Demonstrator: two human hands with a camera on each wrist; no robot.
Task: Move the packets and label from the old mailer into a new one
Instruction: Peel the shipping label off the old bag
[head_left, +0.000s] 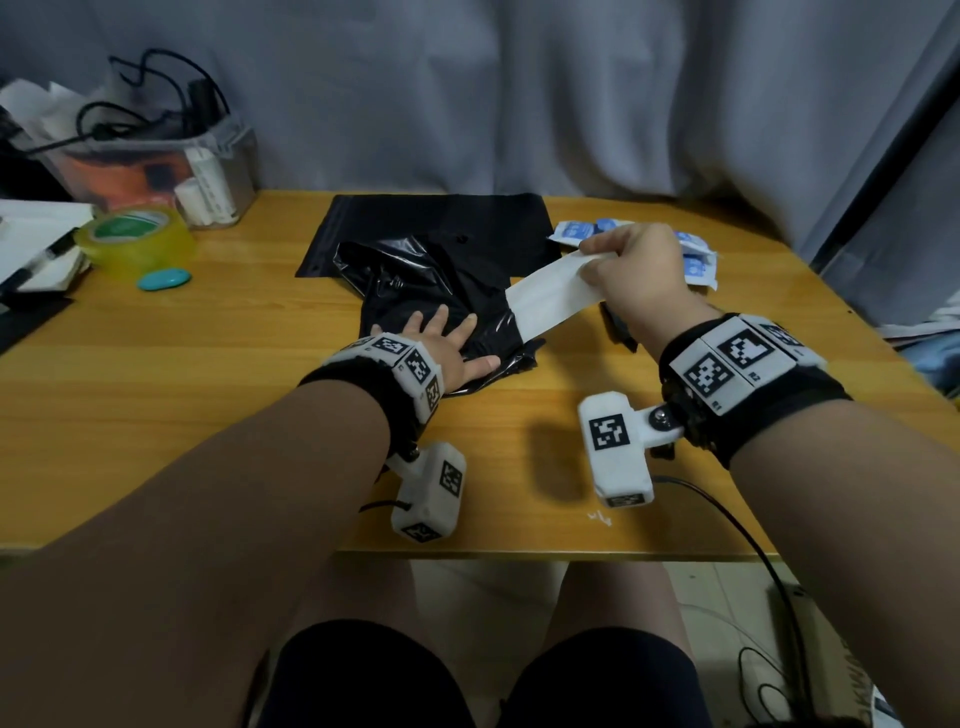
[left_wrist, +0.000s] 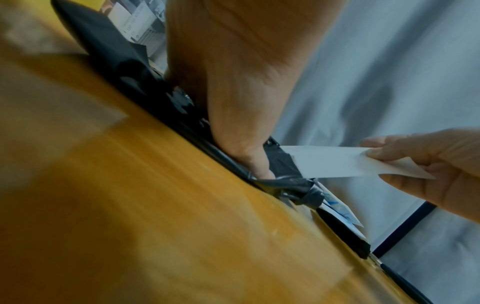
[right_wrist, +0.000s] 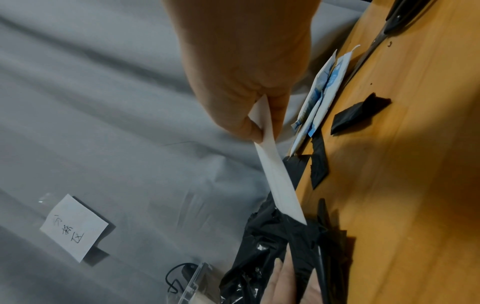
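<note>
old mailer (head_left: 441, 291) on new mailer (head_left: 467, 218), packets (head_left: 696, 260) right

Left hand (head_left: 441, 345) flat; right hand (head_left: 636, 270) pinching, raised.

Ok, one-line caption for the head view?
Left hand pins the crumpled old mailer while the right hand peels off its white label.
</note>
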